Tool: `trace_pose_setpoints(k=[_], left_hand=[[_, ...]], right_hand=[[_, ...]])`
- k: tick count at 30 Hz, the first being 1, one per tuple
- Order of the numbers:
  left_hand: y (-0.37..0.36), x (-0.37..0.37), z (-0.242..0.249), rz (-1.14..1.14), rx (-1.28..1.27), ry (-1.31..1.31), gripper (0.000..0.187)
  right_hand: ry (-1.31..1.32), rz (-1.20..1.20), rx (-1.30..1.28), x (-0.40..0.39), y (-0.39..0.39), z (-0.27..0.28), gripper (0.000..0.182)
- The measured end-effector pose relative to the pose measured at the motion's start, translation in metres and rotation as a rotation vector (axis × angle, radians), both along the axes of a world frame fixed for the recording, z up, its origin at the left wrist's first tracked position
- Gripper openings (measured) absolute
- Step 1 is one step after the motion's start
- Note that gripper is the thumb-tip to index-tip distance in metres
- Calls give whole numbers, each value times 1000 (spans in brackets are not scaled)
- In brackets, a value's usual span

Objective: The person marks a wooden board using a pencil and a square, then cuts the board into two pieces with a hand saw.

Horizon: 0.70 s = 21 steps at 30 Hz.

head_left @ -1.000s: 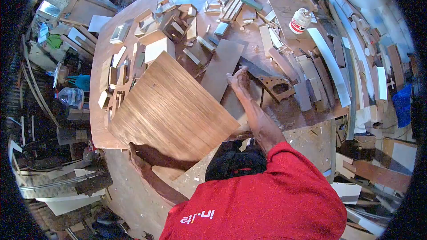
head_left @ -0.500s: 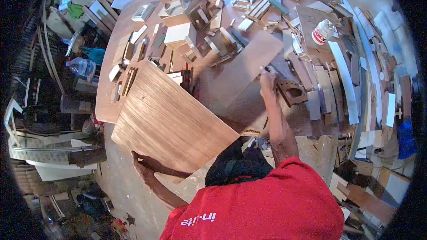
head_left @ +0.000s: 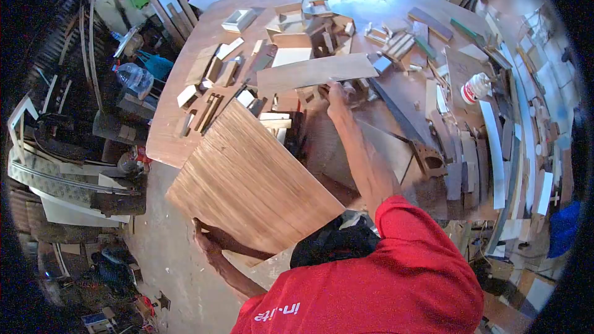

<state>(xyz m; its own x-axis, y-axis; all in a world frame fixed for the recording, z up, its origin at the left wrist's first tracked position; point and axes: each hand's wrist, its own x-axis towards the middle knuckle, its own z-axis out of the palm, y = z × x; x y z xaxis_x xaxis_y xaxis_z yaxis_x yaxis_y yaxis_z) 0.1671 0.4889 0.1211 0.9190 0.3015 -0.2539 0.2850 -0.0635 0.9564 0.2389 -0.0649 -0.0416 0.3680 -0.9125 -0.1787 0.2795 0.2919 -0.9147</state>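
My left hand (head_left: 209,241) grips the lower left edge of a large wood-grain plywood panel (head_left: 253,173), most of its fingers hidden underneath. The panel is tilted, over the near left part of the workbench (head_left: 170,130). My right hand (head_left: 339,94) reaches forward and is closed on the near edge of a thin, narrow board (head_left: 315,71), raised above the wood pieces. To the right of my right forearm lies a handsaw (head_left: 430,159), its wooden handle toward me. Behind the saw and my forearm, a flat sheet (head_left: 383,148) rests on the bench.
Small wooden boxes (head_left: 289,17) and several offcuts crowd the bench's far side. A white glue bottle with a red label (head_left: 476,88) stands at the right, beside strips of wood (head_left: 493,148). More timber and clutter surround the bench, with a plastic bottle (head_left: 134,79) at the left.
My right hand has moved left and forward with the narrow board, which now lies crosswise. The saw no longer sits by that hand. My left hand still holds the panel; the view has shifted.
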Motion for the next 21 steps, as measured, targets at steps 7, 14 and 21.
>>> trace_pose_setpoints(k=[7,14,21], left_hand=[[12,13,-3,-25,119,-46,71],[3,26,-11,6,13,70,73],[-28,44,-12,-28,-59,87,62]], right_hand=[[-62,178,86,95,-14,4,28],[77,191,13,134,-42,-49,31],[603,392,-1220,12,3,116,32]])
